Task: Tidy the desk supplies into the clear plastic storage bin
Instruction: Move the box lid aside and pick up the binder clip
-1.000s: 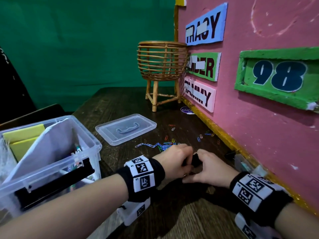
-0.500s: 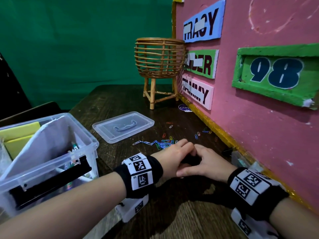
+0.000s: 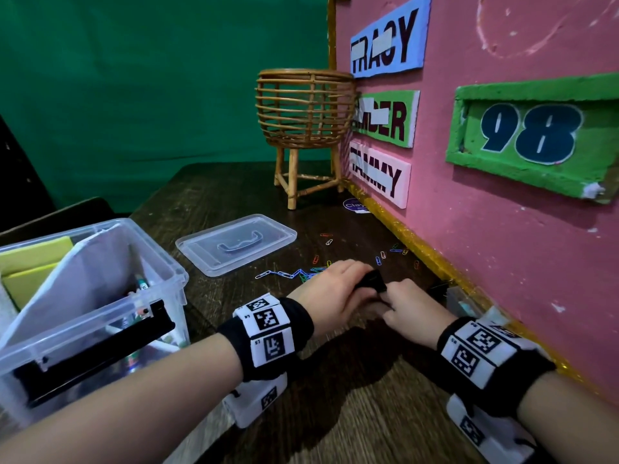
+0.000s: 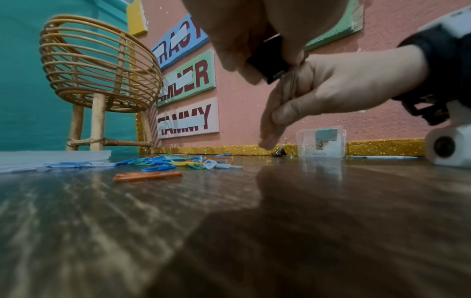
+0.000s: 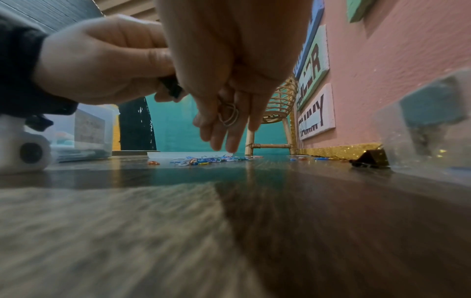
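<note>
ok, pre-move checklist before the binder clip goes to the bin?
1. Binder clip held: ok. The left hand grips its black body and the right hand holds the wire handles.
2. Clip lifted off the desk: ok in the left wrist view.
3. Storage bin open: ok, its lid lies flat on the desk.
4. Room in the bin: cannot tell; paper and pens already fill part of it.
5. Desk supplies left: not ok. Paper clips are scattered, and a second binder clip sits by the wall.
</note>
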Tool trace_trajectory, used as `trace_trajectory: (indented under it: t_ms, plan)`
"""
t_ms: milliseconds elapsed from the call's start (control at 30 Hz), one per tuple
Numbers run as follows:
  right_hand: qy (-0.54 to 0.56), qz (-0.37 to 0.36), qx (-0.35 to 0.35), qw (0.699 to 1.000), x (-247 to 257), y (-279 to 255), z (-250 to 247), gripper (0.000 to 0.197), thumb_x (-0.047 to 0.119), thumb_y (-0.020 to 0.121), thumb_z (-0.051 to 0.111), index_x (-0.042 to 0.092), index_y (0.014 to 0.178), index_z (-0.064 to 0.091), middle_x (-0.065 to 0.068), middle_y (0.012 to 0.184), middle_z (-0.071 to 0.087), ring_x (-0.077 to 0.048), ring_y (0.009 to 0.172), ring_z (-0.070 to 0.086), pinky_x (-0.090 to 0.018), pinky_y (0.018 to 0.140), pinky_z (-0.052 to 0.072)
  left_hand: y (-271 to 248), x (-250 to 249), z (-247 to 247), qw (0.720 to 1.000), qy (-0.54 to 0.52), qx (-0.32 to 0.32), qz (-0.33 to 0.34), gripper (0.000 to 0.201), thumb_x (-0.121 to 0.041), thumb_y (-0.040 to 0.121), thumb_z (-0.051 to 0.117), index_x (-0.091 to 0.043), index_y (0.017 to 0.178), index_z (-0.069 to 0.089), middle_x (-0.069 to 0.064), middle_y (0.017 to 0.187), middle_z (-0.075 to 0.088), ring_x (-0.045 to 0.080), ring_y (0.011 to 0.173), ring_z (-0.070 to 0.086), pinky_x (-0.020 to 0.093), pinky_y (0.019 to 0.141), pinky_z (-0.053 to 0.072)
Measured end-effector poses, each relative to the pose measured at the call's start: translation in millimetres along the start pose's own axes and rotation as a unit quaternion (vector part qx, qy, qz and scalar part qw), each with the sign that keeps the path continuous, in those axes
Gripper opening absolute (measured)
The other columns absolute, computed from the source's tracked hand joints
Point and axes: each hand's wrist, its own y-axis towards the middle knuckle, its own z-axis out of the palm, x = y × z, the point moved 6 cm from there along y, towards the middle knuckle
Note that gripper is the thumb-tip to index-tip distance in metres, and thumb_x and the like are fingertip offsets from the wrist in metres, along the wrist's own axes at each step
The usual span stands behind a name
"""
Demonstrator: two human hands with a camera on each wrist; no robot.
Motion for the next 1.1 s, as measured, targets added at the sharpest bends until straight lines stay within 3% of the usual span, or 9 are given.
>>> trace_trajectory:
  t_ms: [233,367,433,533,633,733,800,1000,1100]
  plan:
    - [0.088,0.050,0.005,0.995,-9.6,1.1,1.3,0.014,0.031,0.092,0.051,0.025,0.095,0.063,-0.003,0.092,0.071,-0.017,0.085,0.067,-0.036,0.082,0.054,0.0,0.6,-12.9,0.998,0.017,-0.056,-0.034,0.030,-0.025,0.093,0.054,-0.005,0.114,0.056,0.009,0.108,0.058,0.021,0.101,0.055,0.029,0.084,0.045]
    - [-0.021,0.088,-0.123,0.988,-21.5,7.8,-20.1,0.039,0.010,0.087,0.051,0.015,0.126,0.050,-0.007,0.127,0.050,-0.022,0.120,0.045,-0.034,0.102,0.039,-0.9,4.9,-20.6,0.992,0.031,-0.093,-0.079,0.026,-0.026,0.091,0.055,-0.008,0.109,0.055,0.006,0.104,0.055,0.019,0.094,0.055,0.028,0.081,0.046]
    - [-0.085,0.130,-0.138,0.978,-28.5,11.9,-27.3,0.050,0.006,0.082,0.054,0.009,0.131,0.044,-0.011,0.135,0.040,-0.027,0.130,0.033,-0.039,0.108,0.032,-0.8,8.9,-19.3,0.990,0.039,-0.074,-0.117,0.025,-0.028,0.093,0.052,-0.011,0.111,0.051,0.004,0.106,0.054,0.019,0.093,0.056,0.029,0.081,0.049]
    - [-0.132,0.254,-0.078,0.955,-51.9,17.9,-24.5,0.051,0.016,0.084,0.059,0.003,0.131,0.042,-0.018,0.140,0.035,-0.034,0.133,0.030,-0.046,0.110,0.031,-1.8,12.7,-15.6,0.987,0.029,-0.035,-0.151,0.022,-0.024,0.093,0.051,-0.010,0.110,0.047,0.006,0.103,0.059,0.022,0.091,0.060,0.030,0.077,0.048]
    - [-0.156,0.340,-0.006,0.927,-69.1,17.0,-15.6,0.043,0.012,0.089,0.052,-0.003,0.129,0.048,-0.023,0.141,0.036,-0.039,0.129,0.037,-0.047,0.106,0.037,-2.5,13.0,-12.8,0.986,0.027,0.005,-0.165,0.024,-0.019,0.091,0.053,-0.011,0.112,0.045,0.010,0.099,0.064,0.028,0.090,0.063,0.037,0.076,0.052]
    - [-0.175,0.303,-0.009,0.937,-69.2,20.9,-14.1,0.030,0.004,0.088,0.048,-0.004,0.115,0.059,-0.021,0.124,0.053,-0.036,0.113,0.054,-0.037,0.085,0.049,-2.6,16.8,-12.4,0.981,0.059,0.013,-0.184,0.027,-0.025,0.089,0.055,-0.016,0.112,0.043,0.009,0.097,0.063,0.029,0.088,0.063,0.036,0.073,0.049]
    - [-0.181,0.275,-0.024,0.944,-65.6,22.7,-16.7,0.026,0.000,0.087,0.047,-0.002,0.109,0.061,-0.017,0.113,0.060,-0.033,0.104,0.059,-0.034,0.073,0.046,-2.7,20.2,-10.8,0.978,0.053,0.017,-0.202,0.031,-0.025,0.088,0.058,-0.016,0.112,0.041,0.010,0.098,0.064,0.029,0.089,0.063,0.036,0.074,0.050]
    - [-0.164,0.238,-0.058,0.955,-53.5,24.2,-22.9,0.023,0.003,0.085,0.054,0.005,0.106,0.065,-0.014,0.108,0.063,-0.031,0.100,0.061,-0.034,0.078,0.049,-4.7,25.0,-7.6,0.972,0.008,0.020,-0.233,0.031,-0.019,0.087,0.058,-0.019,0.109,0.036,0.012,0.094,0.066,0.032,0.086,0.065,0.042,0.077,0.054]
    - [-0.203,0.221,-0.046,0.953,-47.5,21.1,-24.8,0.023,0.012,0.085,0.058,0.012,0.107,0.065,-0.009,0.112,0.062,-0.027,0.110,0.055,-0.036,0.091,0.044,-4.7,24.7,-7.1,0.973,0.011,0.024,-0.231,0.029,-0.019,0.088,0.056,-0.021,0.108,0.035,0.012,0.093,0.066,0.032,0.085,0.065,0.043,0.077,0.055]
